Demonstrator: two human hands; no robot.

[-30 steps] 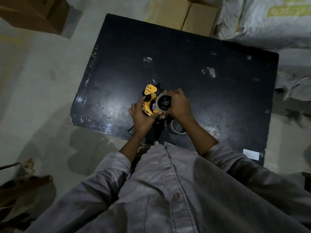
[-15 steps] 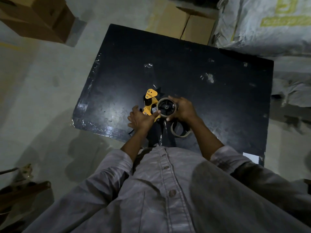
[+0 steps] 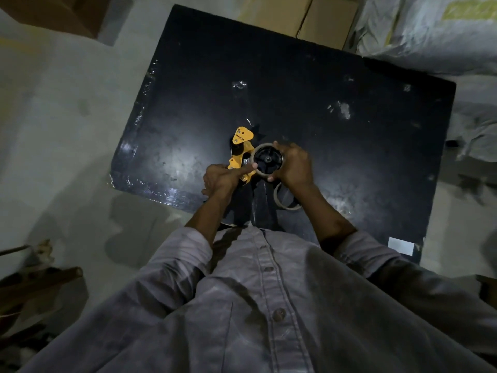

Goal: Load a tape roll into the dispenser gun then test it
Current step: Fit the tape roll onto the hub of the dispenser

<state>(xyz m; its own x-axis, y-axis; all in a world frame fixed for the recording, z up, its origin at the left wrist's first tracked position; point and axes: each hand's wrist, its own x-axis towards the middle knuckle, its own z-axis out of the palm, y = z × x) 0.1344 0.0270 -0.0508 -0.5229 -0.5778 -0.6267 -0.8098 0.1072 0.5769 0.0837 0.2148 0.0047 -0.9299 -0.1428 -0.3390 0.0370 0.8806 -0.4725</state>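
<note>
Roll [image 3: 266,145] sits on the gun [image 3: 240,154] hub, above the table [image 3: 322,130]. Right hand [image 3: 294,165] wraps the roll; left hand [image 3: 220,179] grips the gun, index finger touching the roll. Seating step; next, probably thread the tape end forward.

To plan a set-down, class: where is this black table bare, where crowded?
Mostly free: the black tabletop beyond the yellow tape dispenser gun, and its span right of the right hand. Crowded: the near edge, around left hand, gun and pale loose tape ring.
</note>
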